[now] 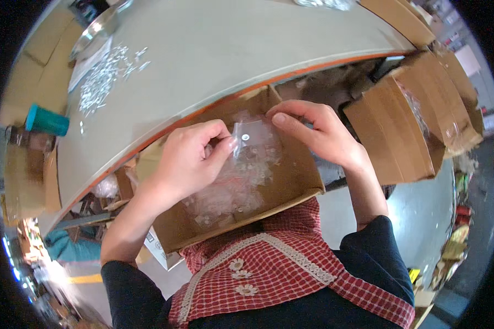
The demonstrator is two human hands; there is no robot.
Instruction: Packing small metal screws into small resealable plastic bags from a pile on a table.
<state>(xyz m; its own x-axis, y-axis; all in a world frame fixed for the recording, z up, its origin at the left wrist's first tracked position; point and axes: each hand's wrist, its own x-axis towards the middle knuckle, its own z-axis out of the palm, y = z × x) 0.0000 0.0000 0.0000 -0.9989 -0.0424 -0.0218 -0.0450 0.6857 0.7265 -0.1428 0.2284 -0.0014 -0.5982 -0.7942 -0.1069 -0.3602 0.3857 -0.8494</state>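
My left hand [195, 156] pinches the edge of a small clear plastic bag [252, 135] between thumb and forefinger. A white ring-shaped spot shows on the bag. To its right is my right hand [318, 129], thumb and forefinger brought close together near the bag's upper corner; whether anything thin lies between those fingertips is too small to tell. Both hands are over an open cardboard box [296, 181] at my lap. A loose heap of similar clear bags [230, 194] lies inside it, some with small pale spots.
A grey table [214, 49] with an orange edge curves ahead. Small silvery pieces [101, 82] are scattered on its left, near a metal bowl [96, 30] and a teal cup [48, 120]. Large cardboard boxes [395, 131] stand at right. Clear packages [324, 3] lie at the far edge.
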